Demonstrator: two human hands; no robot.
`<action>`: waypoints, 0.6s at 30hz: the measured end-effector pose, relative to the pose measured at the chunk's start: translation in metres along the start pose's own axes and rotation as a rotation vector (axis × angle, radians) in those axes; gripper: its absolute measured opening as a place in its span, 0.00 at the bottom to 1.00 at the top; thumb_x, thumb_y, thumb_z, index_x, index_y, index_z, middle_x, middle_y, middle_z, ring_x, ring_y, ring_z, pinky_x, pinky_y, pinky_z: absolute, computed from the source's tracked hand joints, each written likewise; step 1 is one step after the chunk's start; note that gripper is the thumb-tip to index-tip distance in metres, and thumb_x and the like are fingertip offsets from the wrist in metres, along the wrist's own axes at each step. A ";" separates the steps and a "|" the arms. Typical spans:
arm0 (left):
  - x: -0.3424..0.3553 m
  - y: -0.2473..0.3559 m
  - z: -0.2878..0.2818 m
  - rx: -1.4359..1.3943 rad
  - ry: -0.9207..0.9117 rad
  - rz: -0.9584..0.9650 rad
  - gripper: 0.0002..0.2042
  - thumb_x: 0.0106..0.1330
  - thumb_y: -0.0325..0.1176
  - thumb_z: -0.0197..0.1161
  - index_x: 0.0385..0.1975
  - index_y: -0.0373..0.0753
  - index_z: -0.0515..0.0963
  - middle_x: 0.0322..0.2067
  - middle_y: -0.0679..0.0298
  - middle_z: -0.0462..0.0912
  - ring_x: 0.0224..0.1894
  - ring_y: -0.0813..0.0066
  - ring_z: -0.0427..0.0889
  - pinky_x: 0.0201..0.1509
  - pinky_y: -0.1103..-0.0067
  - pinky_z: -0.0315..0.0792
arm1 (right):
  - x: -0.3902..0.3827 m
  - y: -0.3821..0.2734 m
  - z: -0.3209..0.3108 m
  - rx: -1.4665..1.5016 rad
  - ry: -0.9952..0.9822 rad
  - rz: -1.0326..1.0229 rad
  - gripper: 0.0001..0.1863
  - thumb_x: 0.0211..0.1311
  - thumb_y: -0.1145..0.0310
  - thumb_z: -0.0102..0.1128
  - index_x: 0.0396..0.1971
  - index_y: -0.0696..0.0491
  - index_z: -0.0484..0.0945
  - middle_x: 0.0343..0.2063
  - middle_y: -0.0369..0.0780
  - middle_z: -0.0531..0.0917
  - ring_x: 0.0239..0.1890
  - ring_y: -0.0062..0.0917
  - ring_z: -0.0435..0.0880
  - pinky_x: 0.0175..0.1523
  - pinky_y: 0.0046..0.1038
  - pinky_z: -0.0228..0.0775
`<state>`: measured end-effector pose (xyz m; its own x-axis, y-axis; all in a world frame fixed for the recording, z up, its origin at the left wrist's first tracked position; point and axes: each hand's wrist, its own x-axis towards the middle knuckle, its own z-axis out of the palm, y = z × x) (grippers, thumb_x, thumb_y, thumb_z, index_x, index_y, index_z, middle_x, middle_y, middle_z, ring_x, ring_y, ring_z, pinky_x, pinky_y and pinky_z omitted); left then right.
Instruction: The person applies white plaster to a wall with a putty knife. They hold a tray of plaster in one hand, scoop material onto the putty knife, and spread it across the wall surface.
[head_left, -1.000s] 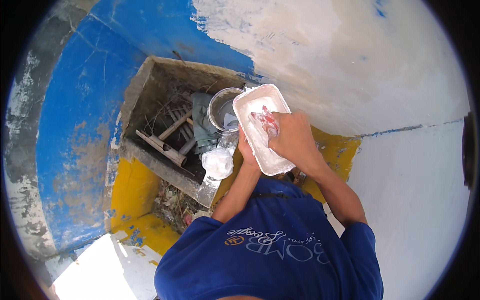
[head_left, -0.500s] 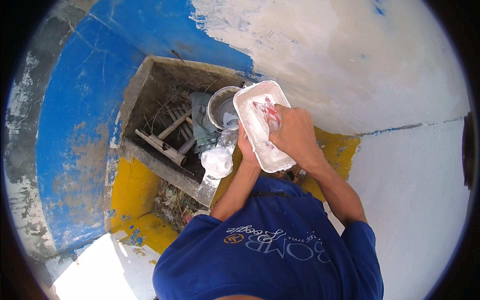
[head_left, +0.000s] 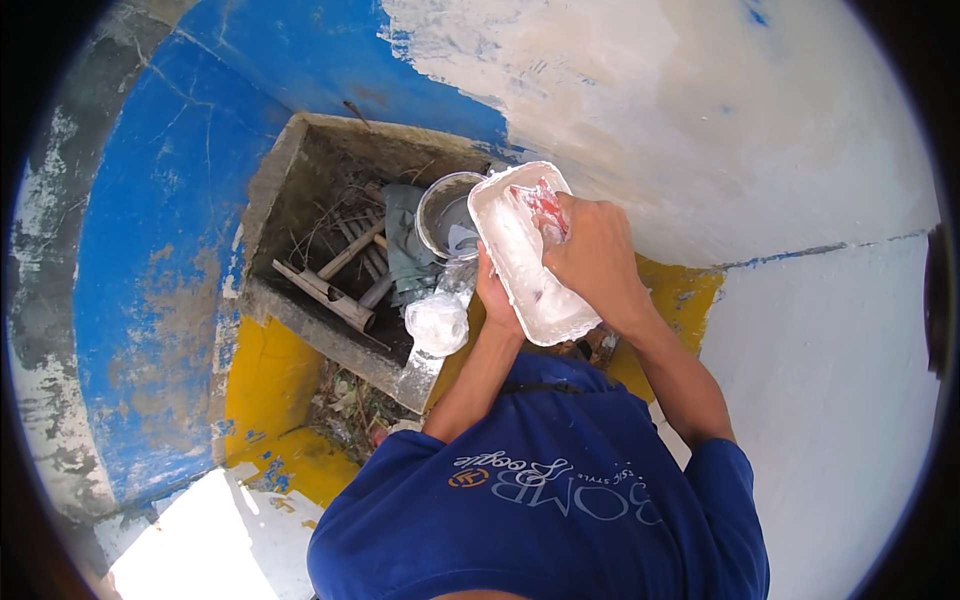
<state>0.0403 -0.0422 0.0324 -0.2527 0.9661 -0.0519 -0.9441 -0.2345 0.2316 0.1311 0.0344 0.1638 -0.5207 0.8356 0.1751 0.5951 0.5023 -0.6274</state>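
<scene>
In the head view, my left hand [head_left: 497,300] grips a white, paste-coated rectangular tray [head_left: 550,318] from its left side, fingers curled underneath. My right hand [head_left: 595,260] is inside the tray, fingers closed on a red, paste-smeared object [head_left: 540,200] whose exact kind I cannot make out. Thick white paste coats the tray's inside and rim. Just left of the tray, a round container [head_left: 432,210] with grey contents sits beside a crumpled grey-green cloth [head_left: 408,272]. Below them lies a white lumpy bundle [head_left: 436,325] on a white-dusted ledge.
A concrete box [head_left: 270,200] holds bamboo pieces [head_left: 330,295] and twigs. Blue-painted wall [head_left: 160,300] curves along the left, yellow paint [head_left: 260,380] below it. Whitish wall [head_left: 680,120] rises at upper right, meeting a pale panel [head_left: 820,400]. Leafy debris [head_left: 350,400] lies below the box.
My right hand and the red object have shifted upward within the tray. The tray itself has risen slightly in the view, with my left hand still on it.
</scene>
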 end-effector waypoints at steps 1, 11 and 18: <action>-0.001 0.001 0.008 -0.039 0.018 -0.035 0.31 0.73 0.56 0.37 0.68 0.40 0.58 0.63 0.56 0.67 0.64 0.58 0.67 0.68 0.63 0.60 | 0.002 0.000 -0.008 0.005 -0.010 -0.016 0.08 0.45 0.73 0.60 0.23 0.63 0.78 0.19 0.56 0.78 0.23 0.52 0.77 0.31 0.45 0.68; -0.010 -0.007 0.000 0.046 0.023 -0.007 0.33 0.73 0.58 0.37 0.68 0.40 0.57 0.64 0.56 0.66 0.64 0.57 0.67 0.68 0.63 0.60 | -0.035 0.006 0.004 -0.192 -0.098 0.077 0.07 0.46 0.73 0.60 0.25 0.61 0.79 0.17 0.54 0.78 0.22 0.51 0.78 0.30 0.45 0.68; -0.004 -0.010 -0.007 0.062 0.149 0.036 0.30 0.71 0.56 0.40 0.66 0.43 0.60 0.60 0.58 0.69 0.61 0.60 0.71 0.65 0.63 0.64 | -0.029 -0.007 0.011 0.073 -0.069 0.056 0.09 0.40 0.74 0.60 0.23 0.63 0.80 0.19 0.57 0.79 0.24 0.53 0.80 0.34 0.46 0.73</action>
<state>0.0494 -0.0439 0.0232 -0.3195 0.9294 -0.1848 -0.9202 -0.2577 0.2948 0.1356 0.0044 0.1549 -0.5300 0.8435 0.0870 0.5798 0.4353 -0.6887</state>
